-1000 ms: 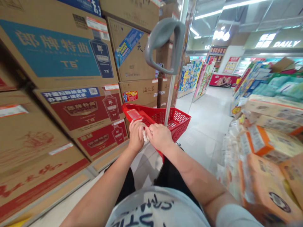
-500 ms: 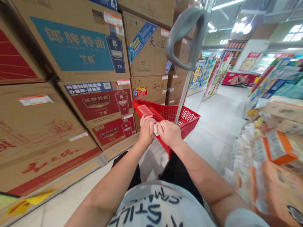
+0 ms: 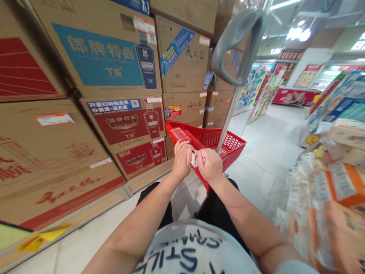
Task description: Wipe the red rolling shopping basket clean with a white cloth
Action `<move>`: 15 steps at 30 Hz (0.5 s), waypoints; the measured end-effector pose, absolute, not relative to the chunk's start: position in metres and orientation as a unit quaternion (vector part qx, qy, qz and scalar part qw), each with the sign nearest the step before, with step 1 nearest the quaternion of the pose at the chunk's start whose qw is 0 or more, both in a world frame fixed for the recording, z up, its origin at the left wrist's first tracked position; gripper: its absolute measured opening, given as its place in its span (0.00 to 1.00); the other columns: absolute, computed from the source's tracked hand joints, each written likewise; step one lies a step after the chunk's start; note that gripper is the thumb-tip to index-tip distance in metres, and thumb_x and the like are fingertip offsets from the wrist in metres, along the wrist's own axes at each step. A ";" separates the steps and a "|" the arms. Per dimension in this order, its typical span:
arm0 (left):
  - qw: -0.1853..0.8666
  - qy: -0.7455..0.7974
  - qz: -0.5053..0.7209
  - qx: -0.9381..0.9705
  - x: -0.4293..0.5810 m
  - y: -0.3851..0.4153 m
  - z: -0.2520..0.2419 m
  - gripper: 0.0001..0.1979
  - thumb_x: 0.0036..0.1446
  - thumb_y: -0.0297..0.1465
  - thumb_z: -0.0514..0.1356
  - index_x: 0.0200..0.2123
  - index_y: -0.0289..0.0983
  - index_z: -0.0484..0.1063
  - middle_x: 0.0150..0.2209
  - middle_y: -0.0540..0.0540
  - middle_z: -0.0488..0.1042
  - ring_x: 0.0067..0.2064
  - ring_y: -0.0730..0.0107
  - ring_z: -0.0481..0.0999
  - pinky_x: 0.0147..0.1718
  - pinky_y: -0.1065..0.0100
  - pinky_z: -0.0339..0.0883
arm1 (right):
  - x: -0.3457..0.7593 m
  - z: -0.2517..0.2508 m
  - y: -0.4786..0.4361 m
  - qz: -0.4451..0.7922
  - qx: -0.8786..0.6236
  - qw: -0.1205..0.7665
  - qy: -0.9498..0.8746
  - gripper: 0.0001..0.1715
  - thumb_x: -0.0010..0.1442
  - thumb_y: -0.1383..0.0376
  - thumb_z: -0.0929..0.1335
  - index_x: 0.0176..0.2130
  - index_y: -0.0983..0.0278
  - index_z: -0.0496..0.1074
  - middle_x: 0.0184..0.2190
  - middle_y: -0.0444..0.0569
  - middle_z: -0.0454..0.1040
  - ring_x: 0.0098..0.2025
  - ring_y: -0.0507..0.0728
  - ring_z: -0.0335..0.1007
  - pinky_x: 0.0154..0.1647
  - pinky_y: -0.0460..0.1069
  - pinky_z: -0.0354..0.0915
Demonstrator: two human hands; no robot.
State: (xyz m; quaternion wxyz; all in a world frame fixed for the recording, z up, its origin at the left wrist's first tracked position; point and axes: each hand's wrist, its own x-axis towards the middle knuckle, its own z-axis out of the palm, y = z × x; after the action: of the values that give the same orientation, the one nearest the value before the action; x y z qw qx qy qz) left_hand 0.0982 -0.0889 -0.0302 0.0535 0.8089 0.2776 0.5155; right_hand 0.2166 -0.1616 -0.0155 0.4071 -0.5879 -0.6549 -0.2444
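My left hand (image 3: 182, 160) and my right hand (image 3: 211, 164) are close together in front of me, fingers curled. Between them shows a small crumpled whitish wad (image 3: 194, 159), pinched from both sides; whether it is tissue or plastic I cannot tell. Just beyond my hands stands a red shopping basket (image 3: 235, 150) with perforated walls, its near rim partly hidden by them. A metal pole (image 3: 228, 120) rises from it to a grey loop handle (image 3: 218, 61), which neither hand touches. A pale rectangular panel (image 3: 179, 134) lies on the basket's left rim.
Stacked cardboard cartons (image 3: 98, 57) with price tags form a wall on the left. On the right, packaged goods (image 3: 345, 182) are piled along the aisle. The pale tiled floor (image 3: 265, 133) runs ahead between them towards further shelves (image 3: 253, 91).
My view has turned slightly left, so the cartons, basket and hands appear shifted to the right. Both hands keep their hold on the whitish wad.
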 end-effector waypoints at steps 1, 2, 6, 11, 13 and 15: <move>0.055 0.273 0.508 0.815 0.098 -0.088 -0.029 0.20 0.65 0.33 0.37 0.35 0.39 0.67 0.37 0.48 0.72 0.52 0.67 0.65 0.62 0.55 0.45 | 0.215 -0.026 -0.165 -0.262 -0.563 0.447 -0.644 0.11 0.63 0.64 0.60 0.38 0.65 0.70 0.34 0.52 0.72 0.40 0.57 0.67 0.44 0.52 0.61; 0.057 0.269 0.500 0.821 0.097 -0.088 -0.027 0.20 0.65 0.33 0.37 0.35 0.39 0.67 0.37 0.48 0.72 0.53 0.68 0.65 0.62 0.55 0.45 | 0.213 -0.036 -0.169 -0.279 -0.539 0.483 -0.632 0.12 0.63 0.65 0.61 0.43 0.67 0.68 0.41 0.55 0.71 0.46 0.59 0.65 0.48 0.54 0.61; 0.054 0.262 0.470 0.841 0.099 -0.083 -0.022 0.19 0.65 0.32 0.39 0.34 0.39 0.68 0.37 0.48 0.71 0.54 0.68 0.64 0.62 0.55 0.44 | 0.216 -0.053 -0.182 -0.279 -0.518 0.509 -0.629 0.17 0.63 0.67 0.61 0.51 0.67 0.64 0.50 0.59 0.66 0.55 0.61 0.59 0.54 0.58 0.58; 0.047 0.266 0.451 0.851 0.119 -0.081 -0.023 0.16 0.65 0.32 0.41 0.37 0.38 0.67 0.39 0.47 0.71 0.55 0.66 0.63 0.62 0.53 0.43 | 0.238 -0.008 -0.166 -0.223 -0.653 0.347 -0.636 0.14 0.65 0.62 0.59 0.34 0.64 0.70 0.31 0.50 0.73 0.36 0.57 0.68 0.38 0.50 0.60; 0.044 0.266 0.446 0.853 0.128 -0.082 -0.024 0.14 0.65 0.32 0.42 0.39 0.38 0.67 0.41 0.46 0.70 0.56 0.64 0.62 0.62 0.53 0.43 | 0.245 0.007 -0.157 -0.207 -0.711 0.277 -0.612 0.16 0.64 0.60 0.60 0.29 0.63 0.69 0.27 0.49 0.73 0.30 0.55 0.68 0.31 0.48 0.55; 0.041 0.263 0.441 0.857 0.136 -0.085 -0.024 0.13 0.64 0.31 0.43 0.39 0.38 0.67 0.42 0.45 0.70 0.56 0.64 0.62 0.62 0.53 0.43 | 0.251 0.013 -0.153 -0.207 -0.739 0.247 -0.592 0.17 0.63 0.60 0.60 0.28 0.64 0.69 0.26 0.49 0.74 0.28 0.54 0.68 0.28 0.48 0.51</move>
State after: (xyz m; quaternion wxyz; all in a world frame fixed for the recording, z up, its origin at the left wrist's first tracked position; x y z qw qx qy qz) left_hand 0.1356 -0.0848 -0.0240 0.0414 0.8573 0.2631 0.4406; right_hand 0.2509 -0.1527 0.0135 0.2470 -0.7385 -0.5922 -0.2070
